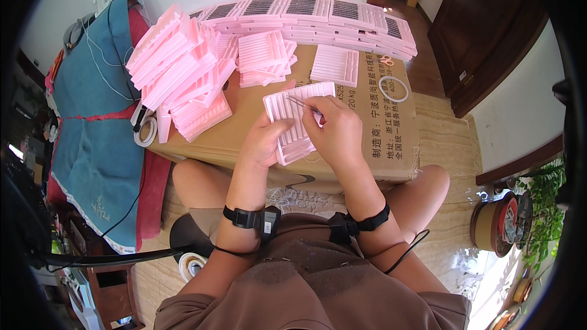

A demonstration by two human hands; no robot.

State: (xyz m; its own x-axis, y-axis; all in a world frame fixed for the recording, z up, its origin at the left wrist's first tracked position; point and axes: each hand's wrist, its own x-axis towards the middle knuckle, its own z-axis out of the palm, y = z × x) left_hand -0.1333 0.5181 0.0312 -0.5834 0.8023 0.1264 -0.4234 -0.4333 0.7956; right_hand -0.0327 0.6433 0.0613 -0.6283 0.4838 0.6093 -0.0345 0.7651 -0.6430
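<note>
Left hand (264,140) held the pink ridged tray (298,122) flat on the cardboard box (367,134). Right hand (338,131) pinched thin tweezers (304,106) over its grooves. Keeping the tray still and the tip low looked best.

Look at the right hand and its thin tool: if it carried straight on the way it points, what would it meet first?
Probably the pink tray itself: the right hand aims the tool up-left over its ribs; depth is unclear.
</note>
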